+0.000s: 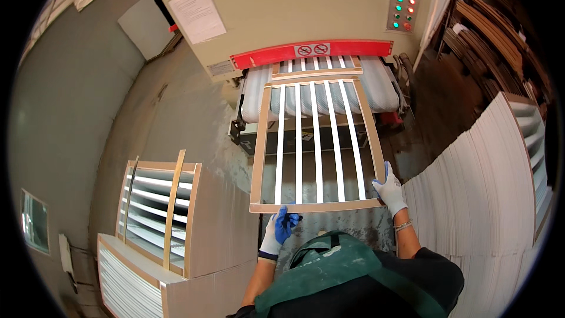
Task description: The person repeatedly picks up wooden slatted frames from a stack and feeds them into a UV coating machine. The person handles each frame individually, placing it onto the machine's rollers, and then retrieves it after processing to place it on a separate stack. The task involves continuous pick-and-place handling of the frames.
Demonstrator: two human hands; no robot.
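Closest to the body, the left hand (281,228), in a white and blue glove, pinches the near rail of the slatted frame (318,144) from below, fingers closed on the wood. Just beside it, along the same rail, the right hand (389,189) clamps the frame's near right corner. Beyond both grips, the frame stretches away, its far end resting on the conveyor belt (376,91). Further on, a second frame (316,68) sits under the red guard (312,52) of the beige machine (282,6).
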